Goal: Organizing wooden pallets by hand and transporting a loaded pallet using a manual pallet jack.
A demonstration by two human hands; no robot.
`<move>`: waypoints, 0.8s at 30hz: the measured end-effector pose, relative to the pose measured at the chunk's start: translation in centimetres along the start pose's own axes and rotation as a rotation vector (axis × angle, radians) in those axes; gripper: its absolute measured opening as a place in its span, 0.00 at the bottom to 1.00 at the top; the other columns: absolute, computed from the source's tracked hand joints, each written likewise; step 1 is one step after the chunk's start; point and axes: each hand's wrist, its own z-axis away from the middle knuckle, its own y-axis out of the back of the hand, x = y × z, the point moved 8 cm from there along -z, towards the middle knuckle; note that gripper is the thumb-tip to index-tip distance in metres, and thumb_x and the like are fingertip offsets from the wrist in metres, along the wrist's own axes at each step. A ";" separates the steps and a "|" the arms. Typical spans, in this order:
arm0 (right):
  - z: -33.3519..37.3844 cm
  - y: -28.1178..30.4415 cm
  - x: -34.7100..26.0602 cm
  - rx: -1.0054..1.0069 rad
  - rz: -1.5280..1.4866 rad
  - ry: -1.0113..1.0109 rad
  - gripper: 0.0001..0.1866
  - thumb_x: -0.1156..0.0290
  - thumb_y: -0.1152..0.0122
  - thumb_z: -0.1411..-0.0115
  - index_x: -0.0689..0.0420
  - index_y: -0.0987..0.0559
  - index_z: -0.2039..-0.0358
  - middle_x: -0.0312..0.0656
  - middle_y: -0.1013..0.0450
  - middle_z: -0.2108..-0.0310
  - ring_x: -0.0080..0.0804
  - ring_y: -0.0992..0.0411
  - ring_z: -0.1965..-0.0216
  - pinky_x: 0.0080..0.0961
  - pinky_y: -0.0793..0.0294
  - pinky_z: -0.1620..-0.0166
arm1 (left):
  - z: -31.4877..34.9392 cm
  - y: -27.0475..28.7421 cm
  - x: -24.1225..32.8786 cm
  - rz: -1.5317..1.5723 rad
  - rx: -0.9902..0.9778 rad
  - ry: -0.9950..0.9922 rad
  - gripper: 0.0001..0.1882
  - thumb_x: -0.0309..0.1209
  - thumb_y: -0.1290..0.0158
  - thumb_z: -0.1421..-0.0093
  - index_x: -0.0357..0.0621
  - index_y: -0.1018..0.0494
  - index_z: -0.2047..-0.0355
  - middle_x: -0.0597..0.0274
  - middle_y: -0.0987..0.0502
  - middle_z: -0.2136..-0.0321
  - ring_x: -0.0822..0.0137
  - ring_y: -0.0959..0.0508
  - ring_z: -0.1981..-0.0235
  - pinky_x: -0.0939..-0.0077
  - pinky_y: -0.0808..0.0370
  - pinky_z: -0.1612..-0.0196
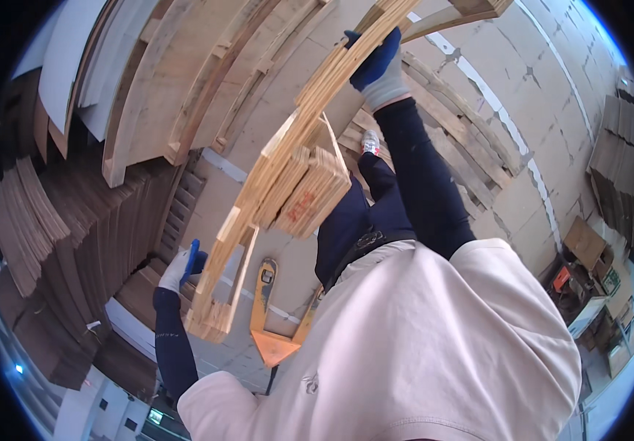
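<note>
A pale wooden pallet (306, 121) stands tilted on edge in front of my body, running from upper right to lower left. Its thick blocks (313, 195) face me, one with a red stamp. My right hand (377, 62), in a white glove with a blue coating, is closed around the pallet's upper edge at the far end. Beside the near end is my left hand (183, 266), gloved alike, with thumb and fingers apart. Whether its fingertips touch the wood is hard to see.
An orange pallet jack (276, 342) sits on the floor below the pallet. More pallets (199, 81) lean at upper left, above stacks of brown cardboard (96, 220). Slatted wood (464, 140) lies by my right arm. Another cardboard stack (625, 154) stands at far right.
</note>
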 end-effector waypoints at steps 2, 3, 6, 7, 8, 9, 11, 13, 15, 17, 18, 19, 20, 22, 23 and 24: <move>0.6 -0.7 -1.1 0.070 -0.022 0.186 0.35 0.32 0.56 0.41 0.55 0.28 0.59 0.41 0.27 0.70 0.36 0.27 0.68 0.32 0.24 0.61 | -4.8 -0.1 -0.8 -0.004 0.047 -0.137 0.36 0.59 0.59 0.35 0.33 0.21 0.62 0.55 0.19 0.67 0.65 0.20 0.65 0.72 0.25 0.60; 0.4 0.6 -1.1 0.131 -0.049 0.298 0.37 0.29 0.56 0.43 0.56 0.28 0.59 0.41 0.27 0.71 0.37 0.27 0.68 0.32 0.25 0.62 | -5.9 -1.8 1.1 -0.056 0.035 -0.203 0.37 0.59 0.61 0.35 0.33 0.21 0.62 0.55 0.19 0.67 0.65 0.20 0.65 0.71 0.25 0.59; 1.7 -0.4 -1.6 0.176 -0.105 0.295 0.44 0.24 0.55 0.48 0.60 0.29 0.61 0.42 0.29 0.73 0.35 0.28 0.73 0.28 0.27 0.68 | -9.9 -6.6 0.9 -0.156 0.059 -0.211 0.39 0.59 0.68 0.33 0.33 0.22 0.60 0.53 0.19 0.67 0.64 0.20 0.64 0.70 0.26 0.58; 2.1 -0.4 -1.4 0.158 -0.158 0.243 0.44 0.24 0.55 0.48 0.61 0.29 0.61 0.42 0.29 0.73 0.34 0.28 0.73 0.27 0.27 0.69 | -9.2 -7.7 2.3 -0.188 -0.046 -0.134 0.38 0.60 0.69 0.33 0.35 0.24 0.57 0.52 0.20 0.68 0.61 0.20 0.66 0.66 0.24 0.60; 2.6 -0.4 -1.1 0.139 -0.214 0.189 0.45 0.24 0.55 0.48 0.62 0.29 0.61 0.42 0.29 0.73 0.34 0.29 0.74 0.27 0.28 0.70 | -7.6 -8.7 2.5 -0.070 -0.132 -0.037 0.38 0.60 0.69 0.33 0.36 0.24 0.57 0.52 0.20 0.70 0.60 0.20 0.68 0.64 0.24 0.62; 2.6 -0.1 -1.4 0.173 -0.183 0.188 0.47 0.23 0.54 0.50 0.64 0.28 0.62 0.42 0.30 0.74 0.33 0.30 0.76 0.26 0.28 0.69 | -6.1 -10.0 2.7 0.054 -0.212 0.052 0.38 0.61 0.69 0.33 0.37 0.25 0.57 0.52 0.21 0.72 0.59 0.20 0.70 0.62 0.23 0.64; 2.1 0.4 -1.5 0.108 -0.224 0.071 0.49 0.21 0.54 0.53 0.64 0.28 0.63 0.43 0.30 0.74 0.34 0.30 0.76 0.26 0.27 0.69 | -2.6 -12.8 4.3 0.271 -0.335 0.207 0.37 0.62 0.69 0.35 0.39 0.26 0.59 0.53 0.23 0.76 0.57 0.21 0.76 0.60 0.23 0.71; 1.5 0.5 -1.6 0.046 -0.234 -0.036 0.51 0.18 0.55 0.56 0.64 0.28 0.63 0.42 0.30 0.74 0.34 0.30 0.76 0.26 0.27 0.69 | -1.2 -13.8 4.8 0.344 -0.372 0.268 0.37 0.65 0.67 0.38 0.43 0.26 0.62 0.54 0.25 0.80 0.58 0.24 0.82 0.64 0.24 0.77; 1.1 0.0 -1.9 -0.023 -0.205 -0.134 0.54 0.16 0.56 0.59 0.64 0.27 0.63 0.42 0.30 0.74 0.35 0.30 0.76 0.27 0.27 0.70 | -2.1 -13.0 4.6 0.273 -0.316 0.150 0.42 0.70 0.65 0.42 0.37 0.27 0.67 0.52 0.26 0.82 0.56 0.24 0.84 0.60 0.23 0.81; 1.4 -0.2 -1.8 0.015 -0.210 -0.127 0.54 0.15 0.57 0.59 0.63 0.27 0.65 0.42 0.30 0.74 0.36 0.30 0.75 0.29 0.27 0.70 | -3.4 -12.4 2.9 0.281 -0.324 0.168 0.40 0.70 0.65 0.42 0.40 0.28 0.68 0.54 0.27 0.82 0.56 0.25 0.86 0.60 0.24 0.83; 1.4 -0.4 -1.9 0.027 -0.216 -0.123 0.54 0.15 0.57 0.60 0.63 0.27 0.66 0.42 0.30 0.74 0.36 0.30 0.75 0.29 0.27 0.71 | -3.3 -12.5 2.9 0.288 -0.310 0.151 0.40 0.70 0.65 0.41 0.41 0.28 0.68 0.54 0.27 0.82 0.57 0.26 0.86 0.61 0.25 0.83; 0.9 -0.3 -1.6 -0.058 -0.287 -0.151 0.51 0.16 0.58 0.58 0.61 0.28 0.68 0.42 0.31 0.75 0.37 0.30 0.76 0.32 0.27 0.73 | -1.1 -13.0 4.8 0.305 -0.306 0.164 0.39 0.69 0.63 0.42 0.41 0.28 0.68 0.55 0.27 0.81 0.58 0.26 0.86 0.62 0.25 0.83; 0.5 1.0 -1.2 -0.003 -0.234 -0.129 0.51 0.16 0.58 0.58 0.61 0.28 0.69 0.42 0.31 0.76 0.37 0.30 0.77 0.32 0.27 0.74 | -1.3 -13.0 4.8 0.314 -0.284 0.169 0.39 0.69 0.62 0.42 0.40 0.28 0.68 0.55 0.27 0.81 0.58 0.26 0.86 0.62 0.25 0.84; 0.2 1.5 -0.7 0.095 -0.139 -0.101 0.49 0.17 0.59 0.56 0.59 0.28 0.70 0.41 0.32 0.77 0.37 0.31 0.79 0.33 0.28 0.76 | -0.9 -12.2 3.5 0.346 -0.221 0.176 0.38 0.68 0.60 0.42 0.40 0.28 0.68 0.55 0.27 0.81 0.58 0.25 0.86 0.63 0.25 0.84; 0.3 1.6 -0.7 0.135 -0.187 -0.123 0.48 0.17 0.60 0.54 0.59 0.27 0.70 0.41 0.33 0.79 0.37 0.32 0.82 0.33 0.28 0.78 | -0.1 -12.3 4.7 0.322 -0.181 0.133 0.36 0.66 0.58 0.41 0.40 0.28 0.68 0.56 0.27 0.82 0.59 0.25 0.85 0.64 0.26 0.85; 0.4 1.5 -0.6 0.159 -0.189 -0.117 0.48 0.18 0.58 0.55 0.59 0.28 0.70 0.39 0.34 0.80 0.35 0.33 0.83 0.32 0.30 0.79 | -0.5 -12.1 4.2 0.341 -0.155 0.087 0.35 0.64 0.58 0.40 0.40 0.29 0.68 0.58 0.28 0.83 0.60 0.25 0.85 0.66 0.26 0.85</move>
